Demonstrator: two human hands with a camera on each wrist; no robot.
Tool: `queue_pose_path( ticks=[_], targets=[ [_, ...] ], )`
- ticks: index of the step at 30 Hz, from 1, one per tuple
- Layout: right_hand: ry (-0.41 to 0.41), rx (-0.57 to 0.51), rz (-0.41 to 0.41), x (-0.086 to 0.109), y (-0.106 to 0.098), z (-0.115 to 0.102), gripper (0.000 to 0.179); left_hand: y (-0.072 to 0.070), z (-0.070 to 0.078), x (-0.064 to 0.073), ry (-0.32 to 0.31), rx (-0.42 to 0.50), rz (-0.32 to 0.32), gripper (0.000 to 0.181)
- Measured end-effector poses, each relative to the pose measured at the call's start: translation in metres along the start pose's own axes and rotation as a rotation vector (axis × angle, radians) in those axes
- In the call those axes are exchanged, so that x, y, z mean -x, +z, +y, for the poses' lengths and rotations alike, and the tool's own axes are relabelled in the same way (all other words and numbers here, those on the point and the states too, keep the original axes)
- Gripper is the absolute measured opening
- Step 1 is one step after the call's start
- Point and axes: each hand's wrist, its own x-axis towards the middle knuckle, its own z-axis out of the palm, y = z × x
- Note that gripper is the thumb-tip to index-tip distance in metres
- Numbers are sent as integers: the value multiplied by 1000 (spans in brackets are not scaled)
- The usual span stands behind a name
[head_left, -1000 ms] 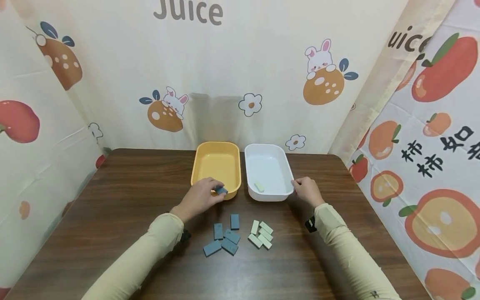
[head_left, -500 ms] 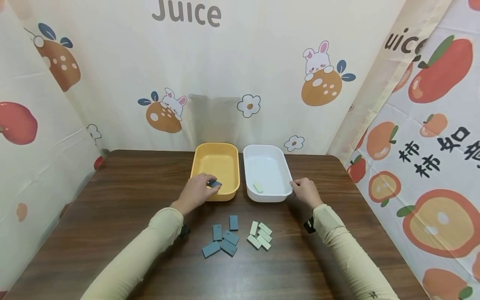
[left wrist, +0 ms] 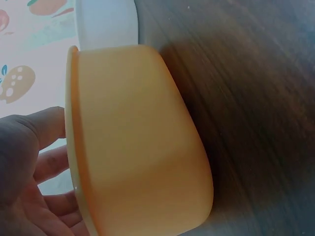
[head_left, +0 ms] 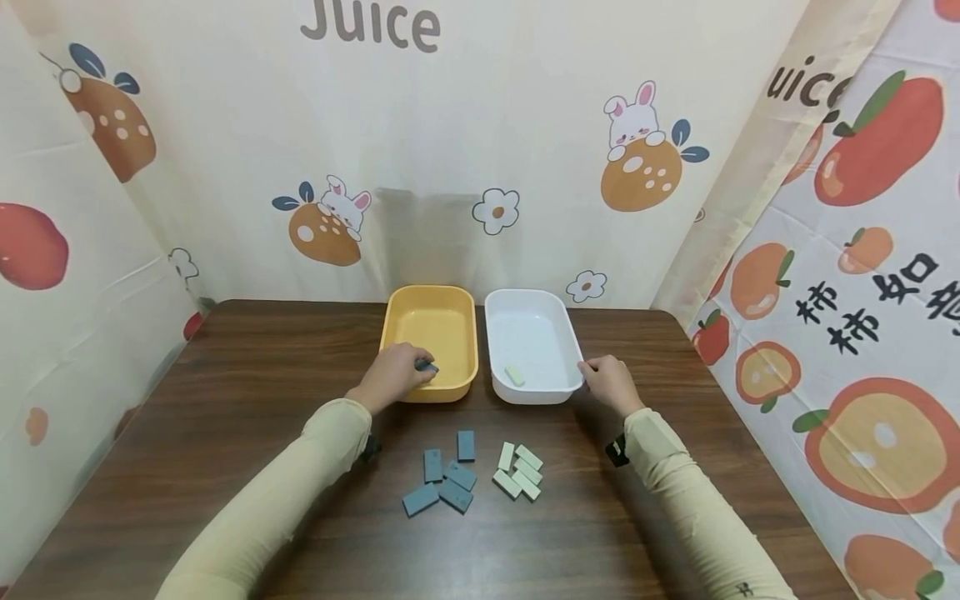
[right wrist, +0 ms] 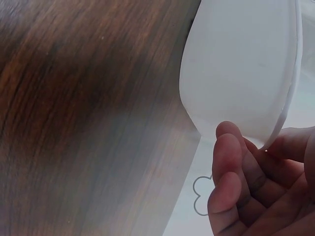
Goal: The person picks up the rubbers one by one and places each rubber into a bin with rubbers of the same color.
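Note:
My left hand (head_left: 392,373) pinches a blue-grey rectangular block (head_left: 427,366) over the front left part of the yellow bin (head_left: 471,333). In the left wrist view, the bin's outer wall (left wrist: 138,137) hides the block, and the fingers reach in behind its rim. My right hand (head_left: 611,383) grips the right rim of the white bin (head_left: 532,333) near its front corner. The right wrist view shows that rim between thumb and fingers (right wrist: 229,152). One pale green block (head_left: 514,375) lies inside the white bin.
Several blue-grey blocks (head_left: 456,496) lie on the dark wooden table (head_left: 300,350) in front of the yellow bin. Right of them is a cluster of pale green blocks (head_left: 506,484). A printed curtain (head_left: 450,108) stands behind both bins.
My left hand has moved from the yellow bin's front rim back and leftward over its inside, still pinching the block. My right hand stays on the white bin's rim.

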Motion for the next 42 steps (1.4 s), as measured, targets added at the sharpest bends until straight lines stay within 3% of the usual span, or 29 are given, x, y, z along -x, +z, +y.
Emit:
queue_pose_path(
  ticks=[16, 25, 36, 41, 42],
  targets=[
    [0, -3, 8, -1, 3, 2, 41, 1, -4, -17, -33, -68, -111, 17],
    [10, 4, -2, -2, 3, 2, 42, 0, -6, -26, -100, -81, -177, 12],
    [-4, 0, 2, -1, 1, -1, 42, 1, -8, -28, -106, -72, -180, 28],
    [6, 0, 6, -1, 0, 0, 42, -4, -3, -25, -86, -62, -127, 7],
    [9, 0, 4, 0, 0, 0, 42, -5, -3, -24, -77, -66, -116, 11]
  ],
)
